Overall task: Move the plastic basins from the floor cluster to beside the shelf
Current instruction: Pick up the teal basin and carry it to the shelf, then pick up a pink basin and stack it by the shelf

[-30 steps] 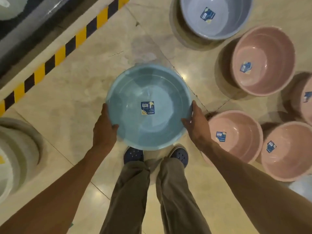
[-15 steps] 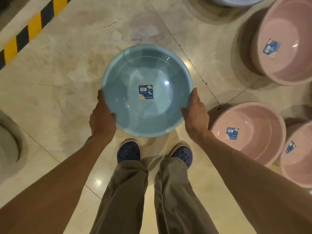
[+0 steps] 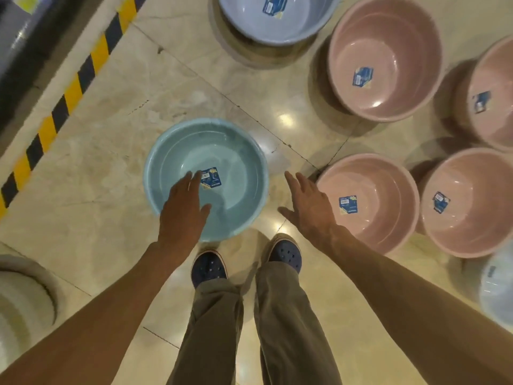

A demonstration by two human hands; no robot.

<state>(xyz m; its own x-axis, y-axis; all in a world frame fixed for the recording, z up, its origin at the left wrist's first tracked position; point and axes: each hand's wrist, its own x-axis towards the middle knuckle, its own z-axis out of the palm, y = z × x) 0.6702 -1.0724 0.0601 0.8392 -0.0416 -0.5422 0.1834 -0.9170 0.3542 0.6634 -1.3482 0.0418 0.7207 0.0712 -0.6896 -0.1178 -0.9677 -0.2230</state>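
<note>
A teal plastic basin with a blue label sits on the tiled floor just ahead of my feet. My left hand hovers over its near left rim, fingers straight, holding nothing. My right hand is spread in the air between the teal basin and a pink basin, empty. More pink basins stand to the right: one at far right, one further back and one at the right edge. A pale blue basin stands at the top.
A yellow-and-black striped strip runs along a raised ledge at the left, with a dark shelf base beyond it. A pale stack of basins sits at the lower left. A whitish basin shows at the right edge.
Both hands held the teal basin by its rim; now it rests on the floor and both hands have let go and lifted away from it.
</note>
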